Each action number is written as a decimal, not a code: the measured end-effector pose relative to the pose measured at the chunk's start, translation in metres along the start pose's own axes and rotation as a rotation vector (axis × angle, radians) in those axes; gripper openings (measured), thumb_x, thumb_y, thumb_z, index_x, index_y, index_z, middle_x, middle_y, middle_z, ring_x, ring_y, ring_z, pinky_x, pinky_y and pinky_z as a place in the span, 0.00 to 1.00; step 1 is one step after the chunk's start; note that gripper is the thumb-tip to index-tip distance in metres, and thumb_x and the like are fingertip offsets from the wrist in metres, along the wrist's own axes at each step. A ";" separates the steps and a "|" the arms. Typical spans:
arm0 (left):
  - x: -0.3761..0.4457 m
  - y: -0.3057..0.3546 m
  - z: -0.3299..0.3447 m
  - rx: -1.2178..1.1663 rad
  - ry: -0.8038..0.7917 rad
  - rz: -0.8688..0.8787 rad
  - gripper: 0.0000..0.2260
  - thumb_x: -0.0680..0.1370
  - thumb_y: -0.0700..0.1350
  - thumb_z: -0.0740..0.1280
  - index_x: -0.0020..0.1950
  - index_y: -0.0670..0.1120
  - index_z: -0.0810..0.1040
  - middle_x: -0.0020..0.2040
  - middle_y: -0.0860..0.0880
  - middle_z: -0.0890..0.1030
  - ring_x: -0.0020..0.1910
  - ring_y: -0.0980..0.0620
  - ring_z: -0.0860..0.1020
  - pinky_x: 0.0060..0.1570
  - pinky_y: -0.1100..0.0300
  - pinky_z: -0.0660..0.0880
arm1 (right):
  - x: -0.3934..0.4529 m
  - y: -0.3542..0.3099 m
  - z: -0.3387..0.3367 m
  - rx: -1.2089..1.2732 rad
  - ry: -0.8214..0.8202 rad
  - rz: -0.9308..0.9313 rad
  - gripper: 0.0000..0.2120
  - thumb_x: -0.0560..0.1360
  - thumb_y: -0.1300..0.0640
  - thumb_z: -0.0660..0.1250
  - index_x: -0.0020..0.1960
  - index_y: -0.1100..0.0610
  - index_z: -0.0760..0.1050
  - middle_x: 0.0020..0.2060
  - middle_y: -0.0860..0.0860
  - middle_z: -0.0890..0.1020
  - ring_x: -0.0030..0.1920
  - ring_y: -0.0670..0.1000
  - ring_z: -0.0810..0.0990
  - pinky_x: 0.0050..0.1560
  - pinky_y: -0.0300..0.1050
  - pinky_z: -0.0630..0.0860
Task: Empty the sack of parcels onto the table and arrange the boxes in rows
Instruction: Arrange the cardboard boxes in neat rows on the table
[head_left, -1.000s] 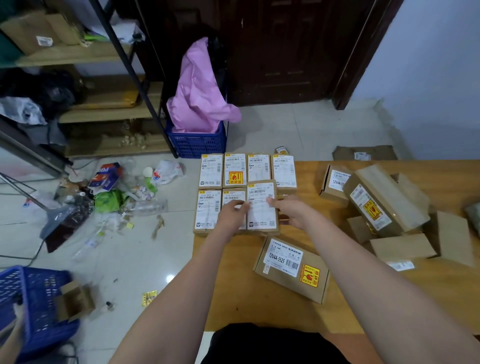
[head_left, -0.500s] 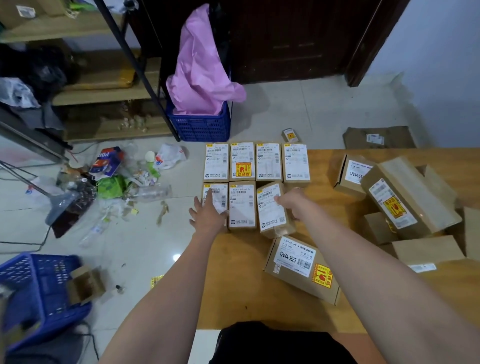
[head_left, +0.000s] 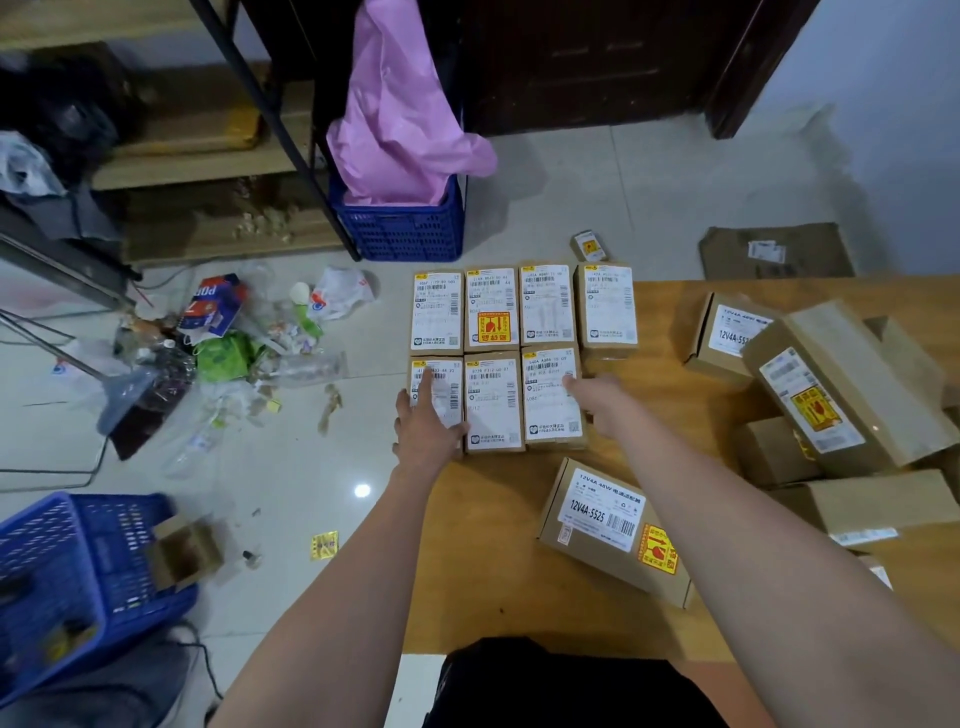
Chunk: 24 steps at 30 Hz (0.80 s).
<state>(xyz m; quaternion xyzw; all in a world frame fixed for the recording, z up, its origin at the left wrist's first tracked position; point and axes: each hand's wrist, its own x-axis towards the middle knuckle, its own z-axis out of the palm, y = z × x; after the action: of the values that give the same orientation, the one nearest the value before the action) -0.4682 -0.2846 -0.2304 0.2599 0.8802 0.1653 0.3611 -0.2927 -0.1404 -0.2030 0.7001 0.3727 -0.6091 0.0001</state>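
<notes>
Several small cardboard boxes with white labels lie in two rows at the far left corner of the wooden table (head_left: 691, 410); the back row (head_left: 524, 309) is longer than the front row (head_left: 493, 402). My left hand (head_left: 428, 423) rests flat with straight fingers on the front row's leftmost box (head_left: 439, 379). My right hand (head_left: 595, 397) touches the right side of the front row's third box (head_left: 550, 400) with fingers extended. A larger labelled box (head_left: 613, 527) lies loose on the table between my arms.
A heap of larger boxes (head_left: 841, 395) covers the table's right side. On the floor lie rubbish (head_left: 228, 343), a blue crate with a pink bag (head_left: 400, 223), another blue crate (head_left: 78, 582), a small box (head_left: 589, 245) and flat cardboard (head_left: 774, 252). Shelving (head_left: 182, 166) stands at the back left.
The third front-row box, tilted half a second ago, now lies flat and straight in line. My left hand slid onto the leftmost front box; my right hand moved to the third box's right side.
</notes>
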 end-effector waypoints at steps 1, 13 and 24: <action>0.000 0.000 0.000 0.000 0.001 0.000 0.45 0.73 0.48 0.75 0.80 0.60 0.49 0.79 0.42 0.51 0.77 0.38 0.56 0.70 0.35 0.61 | 0.001 0.002 0.001 0.016 0.003 -0.006 0.24 0.80 0.54 0.64 0.72 0.63 0.64 0.67 0.57 0.76 0.64 0.59 0.77 0.56 0.49 0.77; 0.001 0.001 0.004 -0.054 0.035 0.012 0.45 0.72 0.48 0.76 0.79 0.59 0.50 0.78 0.42 0.55 0.74 0.37 0.63 0.68 0.35 0.66 | 0.010 0.017 0.002 -0.157 0.047 -0.087 0.21 0.79 0.56 0.68 0.68 0.61 0.70 0.64 0.56 0.78 0.62 0.59 0.78 0.57 0.52 0.77; 0.042 0.031 -0.024 -0.153 0.103 0.043 0.43 0.74 0.53 0.73 0.80 0.54 0.48 0.76 0.39 0.59 0.75 0.38 0.60 0.71 0.39 0.62 | 0.037 -0.059 -0.049 -0.508 0.397 -0.377 0.32 0.79 0.54 0.64 0.79 0.47 0.53 0.74 0.60 0.59 0.73 0.62 0.61 0.70 0.55 0.64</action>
<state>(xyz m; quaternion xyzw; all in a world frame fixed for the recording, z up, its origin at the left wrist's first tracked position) -0.5005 -0.2373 -0.2225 0.2412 0.8767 0.2530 0.3305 -0.2824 -0.0561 -0.1956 0.7013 0.6271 -0.3389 -0.0106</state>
